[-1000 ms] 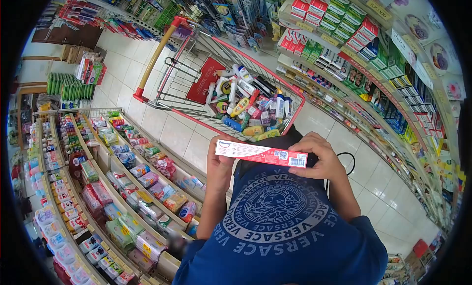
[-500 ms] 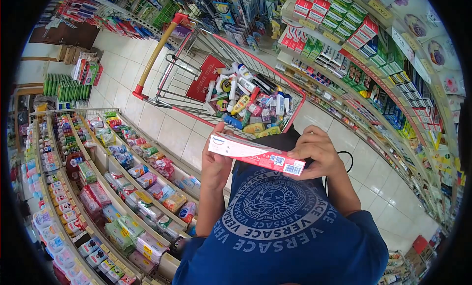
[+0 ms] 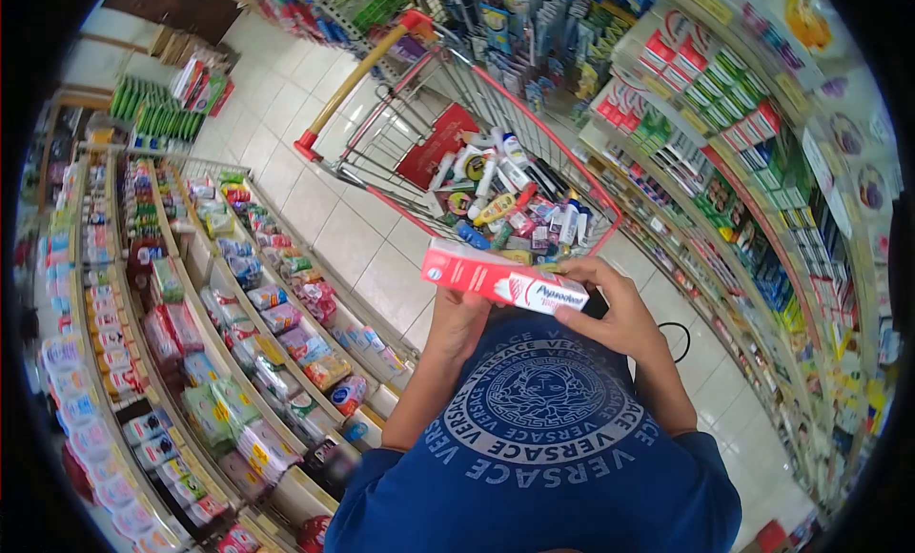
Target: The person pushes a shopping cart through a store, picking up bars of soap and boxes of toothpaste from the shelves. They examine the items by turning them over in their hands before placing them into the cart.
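Note:
A red and white Pepsodent toothpaste box (image 3: 505, 278) is held in front of my chest, its printed front face up. My left hand (image 3: 464, 315) supports the box's left part from below, with most of its fingers hidden. The box's right end lies between the thumb and fingers of my right hand (image 3: 610, 310). Just beyond the box stands a shopping cart (image 3: 367, 183) with a red frame and a yellow handle, holding many bottles, tubes and packs (image 3: 496, 208).
Shelves of toothpaste boxes (image 3: 729, 95) curve along the right. On the left, low shelves (image 3: 286, 400) carry soaps and packets. Toothbrush packs (image 3: 534, 38) hang behind the cart. Tiled floor (image 3: 315, 205) shows between the left shelves and the cart.
The toothpaste box has been turned over, from its barcode side to its Pepsodent front. The view has shifted, so the cart and left display appear farther right.

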The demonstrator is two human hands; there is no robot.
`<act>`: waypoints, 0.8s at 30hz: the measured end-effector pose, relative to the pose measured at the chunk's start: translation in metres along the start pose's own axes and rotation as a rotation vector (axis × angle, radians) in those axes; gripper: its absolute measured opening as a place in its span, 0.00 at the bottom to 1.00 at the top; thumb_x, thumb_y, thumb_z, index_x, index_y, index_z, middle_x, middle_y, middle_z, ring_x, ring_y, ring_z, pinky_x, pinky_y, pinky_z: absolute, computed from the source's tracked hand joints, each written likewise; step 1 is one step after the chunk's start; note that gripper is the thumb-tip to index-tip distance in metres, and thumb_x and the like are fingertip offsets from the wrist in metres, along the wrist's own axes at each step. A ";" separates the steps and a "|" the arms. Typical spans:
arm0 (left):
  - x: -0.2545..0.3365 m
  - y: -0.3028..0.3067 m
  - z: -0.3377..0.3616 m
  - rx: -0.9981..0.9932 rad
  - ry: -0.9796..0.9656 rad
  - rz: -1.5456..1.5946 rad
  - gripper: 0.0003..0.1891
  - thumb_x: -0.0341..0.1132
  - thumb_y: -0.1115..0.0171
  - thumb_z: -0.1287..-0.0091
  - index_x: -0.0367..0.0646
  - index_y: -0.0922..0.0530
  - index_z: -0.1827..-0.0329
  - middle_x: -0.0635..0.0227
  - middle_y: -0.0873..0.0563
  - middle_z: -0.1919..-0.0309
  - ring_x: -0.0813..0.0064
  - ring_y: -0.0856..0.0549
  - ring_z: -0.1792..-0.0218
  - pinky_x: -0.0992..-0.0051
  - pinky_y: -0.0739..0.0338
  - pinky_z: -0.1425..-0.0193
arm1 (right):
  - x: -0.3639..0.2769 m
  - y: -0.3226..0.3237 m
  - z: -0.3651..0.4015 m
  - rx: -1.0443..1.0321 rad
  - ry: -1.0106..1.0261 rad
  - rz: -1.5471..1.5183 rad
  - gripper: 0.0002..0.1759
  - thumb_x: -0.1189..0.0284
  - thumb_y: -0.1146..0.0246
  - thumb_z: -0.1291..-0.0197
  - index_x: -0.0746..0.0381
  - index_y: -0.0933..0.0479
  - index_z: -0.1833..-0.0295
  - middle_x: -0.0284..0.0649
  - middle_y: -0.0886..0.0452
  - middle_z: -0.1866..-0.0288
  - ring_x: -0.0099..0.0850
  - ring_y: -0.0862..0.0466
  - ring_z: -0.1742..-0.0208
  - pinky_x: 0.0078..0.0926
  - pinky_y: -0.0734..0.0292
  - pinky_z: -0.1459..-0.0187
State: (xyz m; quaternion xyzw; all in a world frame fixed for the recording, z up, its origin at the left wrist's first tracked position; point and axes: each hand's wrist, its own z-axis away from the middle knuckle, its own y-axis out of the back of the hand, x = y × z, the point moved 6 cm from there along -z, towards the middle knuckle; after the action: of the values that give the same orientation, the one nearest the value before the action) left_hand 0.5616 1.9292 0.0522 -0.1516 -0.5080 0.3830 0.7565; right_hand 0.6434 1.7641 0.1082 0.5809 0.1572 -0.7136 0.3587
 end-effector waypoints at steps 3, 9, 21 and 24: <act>0.001 0.001 -0.006 -0.002 -0.001 0.017 0.34 0.50 0.32 0.47 0.42 0.35 0.43 0.59 0.23 0.47 0.78 0.20 0.58 0.82 0.26 0.66 | -0.009 -0.009 -0.007 -0.073 -0.145 -0.144 0.31 0.71 0.28 0.57 0.64 0.31 0.45 0.40 0.23 0.52 0.28 0.22 0.52 0.26 0.30 0.49; 0.001 -0.001 -0.001 0.013 -0.031 0.040 0.37 0.51 0.32 0.49 0.43 0.38 0.41 0.59 0.26 0.44 0.75 0.19 0.58 0.79 0.25 0.62 | -0.013 -0.017 -0.010 -0.079 0.092 0.123 0.33 0.69 0.25 0.62 0.62 0.28 0.46 0.42 0.21 0.54 0.34 0.20 0.54 0.29 0.27 0.52; -0.007 -0.025 0.003 -0.426 -0.075 0.127 0.28 0.38 0.29 0.49 0.45 0.35 0.49 0.53 0.25 0.47 0.60 0.26 0.42 0.61 0.28 0.40 | -0.025 -0.015 -0.005 -0.107 0.323 0.145 0.27 0.65 0.25 0.65 0.60 0.24 0.56 0.36 0.19 0.62 0.35 0.20 0.61 0.30 0.29 0.58; -0.005 -0.024 0.008 -0.533 -0.125 -0.020 0.28 0.35 0.25 0.55 0.46 0.34 0.55 0.57 0.22 0.51 0.62 0.25 0.44 0.64 0.27 0.42 | -0.024 -0.016 -0.002 -0.193 0.311 0.217 0.26 0.64 0.25 0.63 0.60 0.24 0.56 0.36 0.20 0.63 0.36 0.21 0.63 0.31 0.30 0.57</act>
State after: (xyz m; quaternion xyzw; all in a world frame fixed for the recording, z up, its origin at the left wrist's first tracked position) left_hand 0.5639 1.9087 0.0674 -0.3163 -0.6382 0.2369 0.6607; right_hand 0.6353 1.7842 0.1268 0.6606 0.2146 -0.5542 0.4588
